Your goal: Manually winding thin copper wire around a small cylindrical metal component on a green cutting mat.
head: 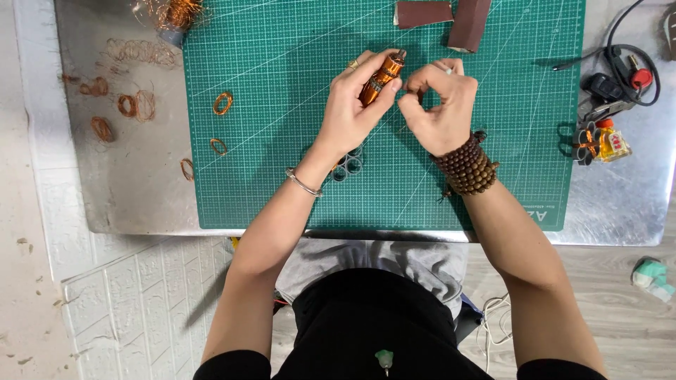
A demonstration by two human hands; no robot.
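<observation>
Lying on the cutting mat (282, 183): sandpaper pieces (451, 17) at its far edge, wire coils (222, 103) near its left edge.

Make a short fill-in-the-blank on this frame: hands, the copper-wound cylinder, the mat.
1. The copper-wound cylindrical coil is held in the ____ hand.
2. The right hand has a string of brown wooden ____ wrapped around its wrist.
3. Both hands work above a ____ gridded cutting mat.
4. Loose copper wire loops lie on the metal tabletop to the ____ of the mat.

Missing words: left; beads; green; left
</observation>
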